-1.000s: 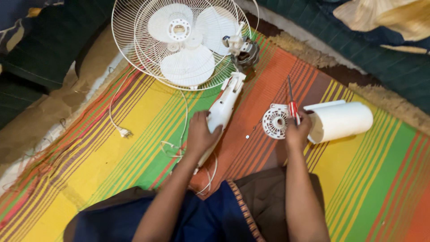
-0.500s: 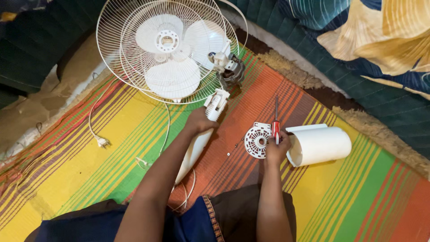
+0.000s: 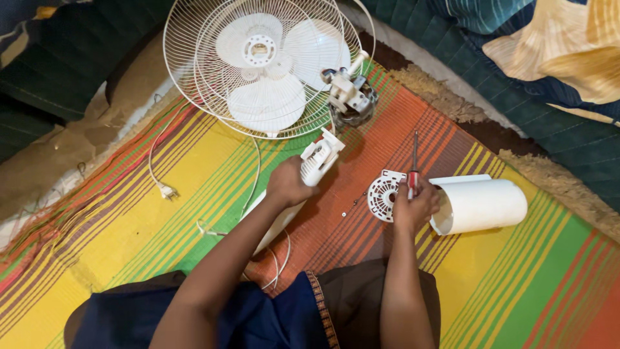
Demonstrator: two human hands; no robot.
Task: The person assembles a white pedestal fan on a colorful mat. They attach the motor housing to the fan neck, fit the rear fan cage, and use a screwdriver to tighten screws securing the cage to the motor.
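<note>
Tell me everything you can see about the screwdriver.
The screwdriver has a red-and-white handle and a thin dark metal shaft. The right hand grips its handle, shaft pointing away from the person, over the striped mat. It sits between the round white vented cover and the white tube. Its tip touches nothing visible.

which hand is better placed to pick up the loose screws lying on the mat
Probably the left. The right hand is shut on the red-handled screwdriver, while the left hand only grips the white fan neck. The screws lie between them.
</note>
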